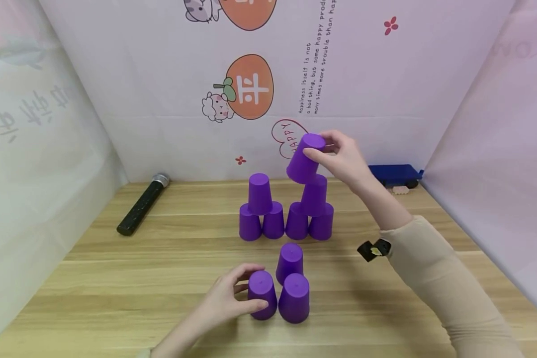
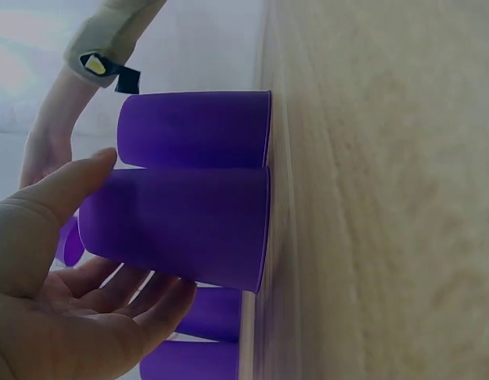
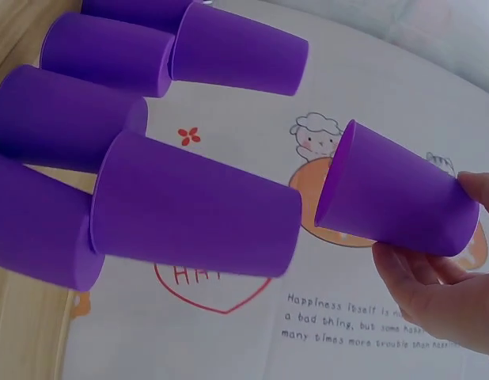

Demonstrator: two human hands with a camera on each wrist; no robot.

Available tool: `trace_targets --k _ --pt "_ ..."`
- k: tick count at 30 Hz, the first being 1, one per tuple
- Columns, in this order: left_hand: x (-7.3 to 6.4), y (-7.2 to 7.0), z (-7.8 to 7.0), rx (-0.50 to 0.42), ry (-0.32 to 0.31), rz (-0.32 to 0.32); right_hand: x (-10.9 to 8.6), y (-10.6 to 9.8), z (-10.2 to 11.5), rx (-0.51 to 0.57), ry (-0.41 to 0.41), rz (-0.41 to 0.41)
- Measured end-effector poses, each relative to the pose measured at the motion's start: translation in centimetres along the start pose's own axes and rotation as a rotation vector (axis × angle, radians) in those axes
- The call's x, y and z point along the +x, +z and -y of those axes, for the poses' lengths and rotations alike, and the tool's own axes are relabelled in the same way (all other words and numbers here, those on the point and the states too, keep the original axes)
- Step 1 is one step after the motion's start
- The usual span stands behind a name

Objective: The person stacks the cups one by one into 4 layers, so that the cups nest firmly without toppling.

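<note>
In the head view my right hand [image 1: 342, 156] pinches an upside-down purple cup [image 1: 305, 160] by its upper part. This cup hangs tilted in the air over the right stack; the right wrist view shows a gap between the held cup [image 3: 399, 194] and the stack's top cup [image 3: 197, 210]. Each of two stacks has one cup [image 1: 260, 194] resting on two below. My left hand [image 1: 225, 296] has thumb and fingers around the front-left cup [image 1: 262, 296], which stands upside down on the table. Beside it stands another cup [image 1: 294, 301], with a third [image 1: 290, 262] behind them.
A black microphone [image 1: 143, 205] lies at the back left of the wooden table [image 1: 183, 258]. At the back right, partly behind the right arm, is a blue wheeled toy [image 1: 396, 174] with a small pale block [image 1: 401, 190]. Printed cloth [image 1: 161, 99] walls surround the table.
</note>
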State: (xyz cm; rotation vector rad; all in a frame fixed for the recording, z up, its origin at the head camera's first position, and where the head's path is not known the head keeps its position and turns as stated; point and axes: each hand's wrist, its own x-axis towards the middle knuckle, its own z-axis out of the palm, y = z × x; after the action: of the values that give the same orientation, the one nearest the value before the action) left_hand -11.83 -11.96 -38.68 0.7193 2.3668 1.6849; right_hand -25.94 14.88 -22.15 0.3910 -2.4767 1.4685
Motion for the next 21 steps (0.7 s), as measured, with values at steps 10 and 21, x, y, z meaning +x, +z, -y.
trace_targets --k 10,21 --pt "0.2 0.0 -0.1 -0.005 -0.037 -0.019 2.3 2.9 -0.2 -0.069 -0.02 0.162" --pt "0.3 0.1 -0.2 -0.011 -0.044 -0.013 3.1 3.8 -1.2 -0.305 -0.052 0.373"
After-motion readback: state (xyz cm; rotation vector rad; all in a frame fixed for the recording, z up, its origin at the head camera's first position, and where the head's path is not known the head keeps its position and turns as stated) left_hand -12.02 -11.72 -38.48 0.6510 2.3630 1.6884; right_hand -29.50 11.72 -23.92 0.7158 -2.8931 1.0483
